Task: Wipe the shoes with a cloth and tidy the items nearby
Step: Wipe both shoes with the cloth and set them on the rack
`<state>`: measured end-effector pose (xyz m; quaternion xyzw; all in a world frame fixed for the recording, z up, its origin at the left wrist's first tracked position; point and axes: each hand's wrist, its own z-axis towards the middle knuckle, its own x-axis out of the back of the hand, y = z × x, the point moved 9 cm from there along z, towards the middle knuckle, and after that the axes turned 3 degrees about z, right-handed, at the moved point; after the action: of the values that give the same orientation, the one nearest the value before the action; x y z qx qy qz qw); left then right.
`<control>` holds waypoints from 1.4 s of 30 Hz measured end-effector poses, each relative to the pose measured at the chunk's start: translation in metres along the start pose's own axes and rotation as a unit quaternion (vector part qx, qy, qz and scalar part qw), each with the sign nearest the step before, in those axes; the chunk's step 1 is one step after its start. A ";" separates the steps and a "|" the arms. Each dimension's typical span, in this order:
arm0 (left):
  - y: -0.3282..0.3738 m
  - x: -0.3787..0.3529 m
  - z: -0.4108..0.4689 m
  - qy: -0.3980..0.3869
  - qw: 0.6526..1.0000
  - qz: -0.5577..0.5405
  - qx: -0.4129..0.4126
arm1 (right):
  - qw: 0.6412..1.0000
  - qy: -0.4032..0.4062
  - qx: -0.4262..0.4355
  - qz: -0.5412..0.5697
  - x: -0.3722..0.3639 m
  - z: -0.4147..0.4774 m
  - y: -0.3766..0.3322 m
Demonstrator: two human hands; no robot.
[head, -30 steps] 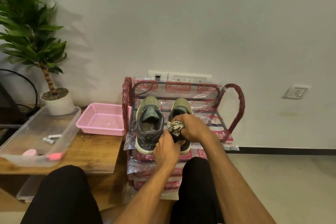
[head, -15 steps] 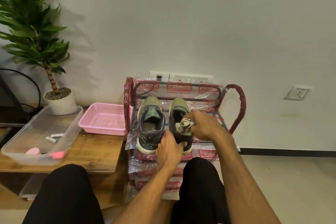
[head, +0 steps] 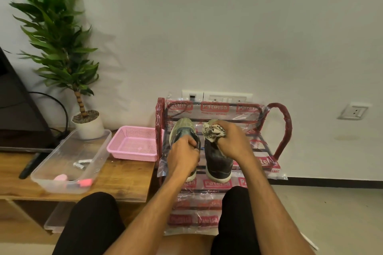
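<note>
- The left shoe (head: 182, 128), olive at the toe with a dark upper and a pale sole, stood upright on the top shelf of the shoe rack (head: 284, 130). Its toe pointed toward the wall, and the left hand (head: 182, 156) gripped its collar.
- The right shoe (head: 217, 161), its match, stood just beside it and parallel.
- The cloth (head: 211, 130), pale and crumpled, was bunched in the right hand (head: 233, 141), covering the right shoe's toe.
- A pink mesh basket (head: 132, 143) sat on the tabletop (head: 124, 180) against the rack.
- A clear tray (head: 99, 151) near the basket held two silver cylinders (head: 81, 164), possibly batteries, and small pink items (head: 60, 177).
</note>
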<state>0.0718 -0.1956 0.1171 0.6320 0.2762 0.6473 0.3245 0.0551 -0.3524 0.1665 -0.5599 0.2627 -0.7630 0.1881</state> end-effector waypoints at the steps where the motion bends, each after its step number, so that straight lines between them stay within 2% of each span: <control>1: 0.000 0.001 0.001 -0.005 1.000 -0.006 -0.002 | 1.000 0.010 -0.001 0.018 -0.001 0.000 -0.001; 6: 0.003 -0.001 0.009 -0.001 1.000 -0.006 -0.017 | 0.992 0.046 -0.017 0.120 -0.008 0.000 0.005; 13: -0.006 -0.026 0.019 -0.069 0.988 0.130 0.036 | 0.973 0.087 -0.012 0.214 -0.008 -0.005 0.005; 21: -0.015 -0.039 0.031 -0.113 0.974 0.186 0.067 | 0.953 0.127 -0.039 0.274 -0.008 -0.017 0.017; 27: -0.022 -0.054 0.031 -0.199 0.958 0.192 0.078 | 0.954 0.127 -0.050 0.268 -0.010 -0.016 0.027; 34: -0.022 -0.052 0.029 -0.162 0.944 0.287 0.011 | 0.959 0.121 -0.048 0.252 -0.014 -0.019 0.024; 42: -0.020 -0.030 0.027 -0.111 0.976 0.185 -0.023 | 0.962 0.125 -0.044 0.239 -0.008 -0.024 0.017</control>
<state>0.0997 -0.2072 0.0843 0.7326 0.1023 0.6278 0.2422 0.0348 -0.3569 0.1442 -0.3884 0.4434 -0.7475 0.3063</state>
